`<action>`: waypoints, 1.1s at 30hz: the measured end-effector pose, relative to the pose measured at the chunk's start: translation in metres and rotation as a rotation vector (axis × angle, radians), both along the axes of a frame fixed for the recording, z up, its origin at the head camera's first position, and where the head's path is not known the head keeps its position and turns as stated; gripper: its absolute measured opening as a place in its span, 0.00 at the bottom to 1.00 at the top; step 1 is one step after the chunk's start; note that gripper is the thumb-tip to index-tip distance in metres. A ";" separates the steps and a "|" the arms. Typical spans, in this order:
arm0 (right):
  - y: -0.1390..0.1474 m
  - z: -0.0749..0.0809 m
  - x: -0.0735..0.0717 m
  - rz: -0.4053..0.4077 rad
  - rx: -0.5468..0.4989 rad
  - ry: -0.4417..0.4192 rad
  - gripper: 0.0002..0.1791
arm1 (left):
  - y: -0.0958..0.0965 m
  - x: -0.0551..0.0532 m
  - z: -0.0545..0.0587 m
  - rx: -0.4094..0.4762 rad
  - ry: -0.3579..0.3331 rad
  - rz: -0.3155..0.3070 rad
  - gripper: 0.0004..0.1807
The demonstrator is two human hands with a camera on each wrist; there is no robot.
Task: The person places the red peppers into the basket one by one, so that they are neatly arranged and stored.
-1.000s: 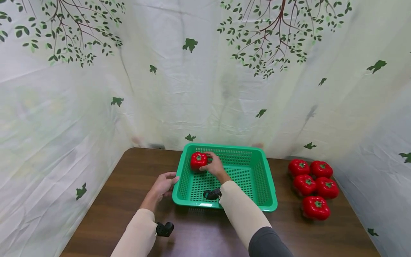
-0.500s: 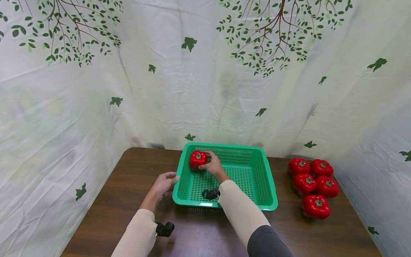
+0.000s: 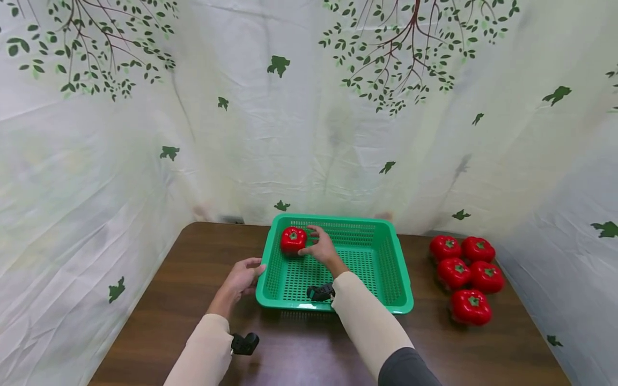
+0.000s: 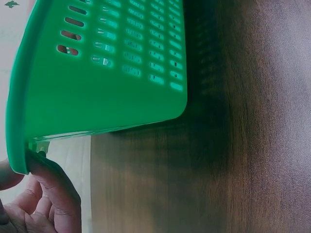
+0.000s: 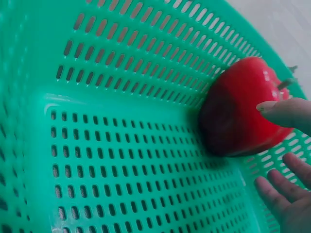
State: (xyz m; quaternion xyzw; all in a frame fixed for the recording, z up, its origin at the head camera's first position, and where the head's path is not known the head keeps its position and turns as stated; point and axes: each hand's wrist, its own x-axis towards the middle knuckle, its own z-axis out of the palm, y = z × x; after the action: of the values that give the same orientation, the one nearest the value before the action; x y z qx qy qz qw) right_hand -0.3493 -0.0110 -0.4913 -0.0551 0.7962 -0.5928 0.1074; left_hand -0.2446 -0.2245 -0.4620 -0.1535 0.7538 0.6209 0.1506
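A red bell pepper (image 3: 292, 241) with a green stem stands at the left end of the green plastic basket (image 3: 359, 265), close to its back corner. My right hand (image 3: 322, 251) is inside the basket beside the pepper, fingers spread. In the right wrist view a gap shows between the fingers and the pepper (image 5: 238, 111), while the thumb (image 5: 286, 114) overlaps it. My left hand (image 3: 241, 279) pinches the basket's left rim. From the left wrist view, a finger (image 4: 56, 187) hooks beneath that rim (image 4: 17, 126).
Several more red bell peppers (image 3: 470, 307) are grouped on the brown wooden table (image 3: 299, 354), right of the basket. A pale curtain (image 3: 299, 134) with printed leaves hangs behind the table and along its sides. Small black devices (image 3: 244, 343) are worn at both wrists.
My right hand's fingers have loosened from the pepper, which now stands by itself in the basket. My left hand has stayed at the rim. The head view has shifted slightly.
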 end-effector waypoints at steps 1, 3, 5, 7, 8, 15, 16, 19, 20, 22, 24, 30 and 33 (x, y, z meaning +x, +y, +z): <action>0.002 0.001 0.001 0.002 -0.003 -0.001 0.42 | 0.000 0.000 0.000 -0.002 0.000 0.001 0.24; 0.006 0.004 0.003 0.004 -0.008 -0.004 0.42 | 0.001 0.000 0.001 -0.004 0.001 -0.001 0.24; 0.011 0.009 0.005 0.010 -0.012 -0.010 0.42 | 0.001 0.000 0.001 -0.001 0.002 -0.007 0.24; 0.016 0.013 0.008 0.021 -0.015 -0.007 0.43 | 0.002 0.000 0.001 0.003 0.003 -0.007 0.24; 0.018 0.015 0.009 0.027 -0.015 -0.006 0.43 | 0.002 0.000 0.001 0.004 0.004 -0.011 0.24; 0.039 0.026 0.018 0.084 -0.045 -0.020 0.43 | 0.000 0.000 0.000 -0.012 -0.004 -0.026 0.24; 0.043 0.028 0.020 0.091 -0.047 -0.018 0.43 | 0.000 0.000 0.000 -0.017 -0.006 -0.030 0.24; 0.056 0.033 0.024 0.102 -0.048 -0.005 0.42 | 0.001 -0.001 0.001 -0.018 -0.006 -0.040 0.25; 0.059 0.034 0.026 0.106 -0.049 -0.001 0.42 | 0.001 -0.001 0.002 -0.019 -0.006 -0.044 0.25; 0.067 0.037 0.030 0.114 -0.050 0.009 0.41 | 0.001 -0.001 0.002 -0.016 -0.004 -0.052 0.26; 0.073 0.038 0.033 0.122 -0.054 0.010 0.41 | 0.000 0.000 0.002 -0.015 -0.004 -0.050 0.26; 0.090 0.041 0.045 0.122 -0.031 0.037 0.39 | 0.000 0.000 0.002 -0.014 0.000 -0.062 0.26; 0.098 0.041 0.051 0.121 -0.030 0.053 0.39 | -0.001 0.000 0.002 -0.014 0.005 -0.065 0.26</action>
State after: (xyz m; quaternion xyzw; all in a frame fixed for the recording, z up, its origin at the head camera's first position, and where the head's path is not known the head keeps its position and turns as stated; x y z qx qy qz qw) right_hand -0.2983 0.0865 -0.4499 -0.1203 0.7852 -0.5953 0.1211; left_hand -0.2444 -0.2255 -0.4599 -0.1283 0.7631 0.6108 0.1676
